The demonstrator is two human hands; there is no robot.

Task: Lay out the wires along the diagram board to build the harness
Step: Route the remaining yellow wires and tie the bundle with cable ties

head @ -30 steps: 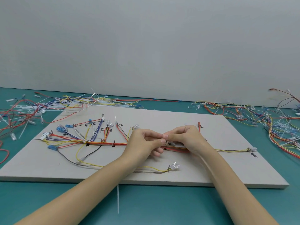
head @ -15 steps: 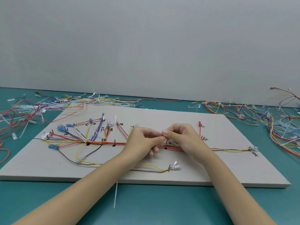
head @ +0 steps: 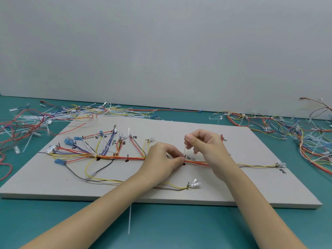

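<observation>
At the centre of the frame, the left hand [head: 161, 159] is pinching the wire bundle [head: 122, 157] on the diagram board [head: 251, 186] — the right hand [head: 203, 144] is gripping a thin cable tie [head: 184, 149] upright, fingers closed.

— From my end, the left hand [head: 161, 159] covers the wire bundle [head: 122, 157] where it crosses the middle of the board [head: 251, 193].

— Same here. The handwritten labels [head: 283, 171] are too small for me to read, and the loose wire pile [head: 319, 141] runs off the right edge.

— Both forearms leave the bottom of my picture.
</observation>
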